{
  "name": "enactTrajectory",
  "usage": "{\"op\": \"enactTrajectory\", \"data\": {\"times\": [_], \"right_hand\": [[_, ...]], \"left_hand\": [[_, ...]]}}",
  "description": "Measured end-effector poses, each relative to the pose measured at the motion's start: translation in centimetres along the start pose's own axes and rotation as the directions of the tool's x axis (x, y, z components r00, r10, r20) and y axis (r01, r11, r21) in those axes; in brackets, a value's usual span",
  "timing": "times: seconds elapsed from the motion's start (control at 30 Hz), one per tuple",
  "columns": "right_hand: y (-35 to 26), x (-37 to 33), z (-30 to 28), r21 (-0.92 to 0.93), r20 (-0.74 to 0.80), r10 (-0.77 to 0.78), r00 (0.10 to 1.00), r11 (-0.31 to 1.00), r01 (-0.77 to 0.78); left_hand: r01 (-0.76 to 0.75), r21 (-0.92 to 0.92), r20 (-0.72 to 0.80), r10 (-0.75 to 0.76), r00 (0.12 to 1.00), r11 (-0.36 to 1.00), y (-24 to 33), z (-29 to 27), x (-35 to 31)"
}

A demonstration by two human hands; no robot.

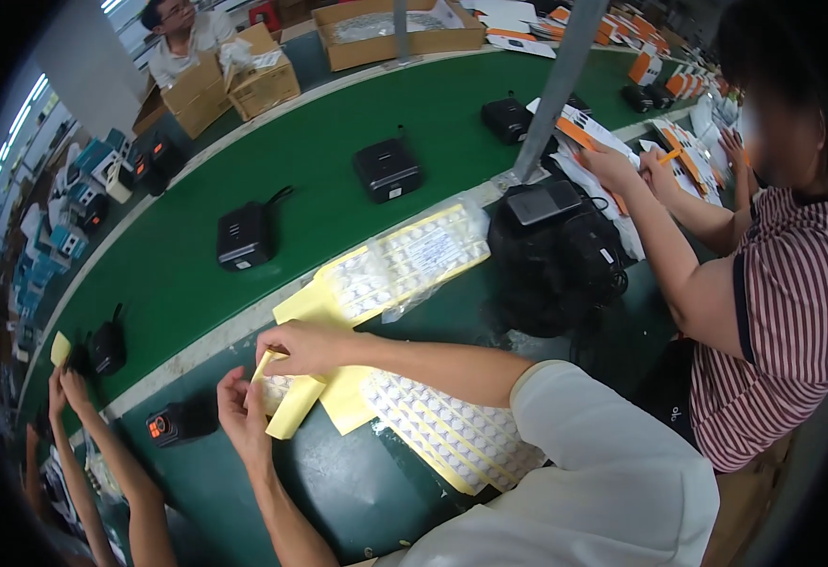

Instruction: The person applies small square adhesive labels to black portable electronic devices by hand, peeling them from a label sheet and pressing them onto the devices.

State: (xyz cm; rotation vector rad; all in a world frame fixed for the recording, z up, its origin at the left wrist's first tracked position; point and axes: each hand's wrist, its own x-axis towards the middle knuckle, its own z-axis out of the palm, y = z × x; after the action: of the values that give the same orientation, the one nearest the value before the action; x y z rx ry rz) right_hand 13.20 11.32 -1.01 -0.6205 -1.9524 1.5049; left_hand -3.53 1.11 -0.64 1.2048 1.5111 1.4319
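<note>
Between my hands is a sticker sheet [295, 406] with yellow backing, bent and partly curled over, a few pale round stickers showing on it. My right hand [305, 348] pinches its upper edge, fingers closed. Lower down and to the left, my left hand [242, 416] has its thumb and fingers closed on the sheet's left side. Just left of that hand stands a small black boxy device [176, 425] with orange rings on its face. A larger spread of round-sticker sheets [447, 425] lies under my right forearm. Beyond it are sticker sheets in clear plastic [419, 255].
Several black devices with straps, one of them here [388, 170], sit along the green conveyor belt [315, 222]. A metal post [558, 94] rises beside a black bag [551, 269]. A co-worker in a striped shirt [783, 302] handles printed boxes at right; another person's hands [72, 387] are at left.
</note>
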Motion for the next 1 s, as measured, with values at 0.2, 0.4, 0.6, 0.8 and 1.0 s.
{"op": "enactTrajectory", "data": {"times": [0.2, 0.4, 0.6, 0.8, 1.0], "right_hand": [[-1.2, -0.5, -0.6, -0.072, -0.064, 0.075, 0.995, 0.994, -0.080], [-0.2, -0.5, -0.3, -0.028, -0.133, 0.072, 0.989, 0.997, -0.076], [-1.4, -0.8, -0.9, -0.079, -0.102, 0.052, 0.993, 0.995, -0.061], [0.0, -0.3, 0.1, -0.124, -0.127, 0.010, 0.992, 0.992, -0.026], [-1.0, -0.7, -0.9, 0.022, -0.067, 0.178, 0.982, 0.984, -0.177]], "left_hand": [[0.068, 0.081, 0.029, -0.071, 0.997, 0.994, -0.6, -1.4, -0.2], [-0.053, -0.046, -0.068, 0.050, 0.996, 0.998, 0.7, 1.2, -0.8], [0.072, 0.047, 0.066, -0.075, 0.995, 0.996, -0.7, -1.7, -0.4], [0.019, 0.121, -0.032, -0.015, 0.999, 0.993, 0.4, -1.1, -1.1], [-0.039, 0.262, -0.065, 0.058, 0.996, 0.964, 0.4, 0.1, -1.0]]}}
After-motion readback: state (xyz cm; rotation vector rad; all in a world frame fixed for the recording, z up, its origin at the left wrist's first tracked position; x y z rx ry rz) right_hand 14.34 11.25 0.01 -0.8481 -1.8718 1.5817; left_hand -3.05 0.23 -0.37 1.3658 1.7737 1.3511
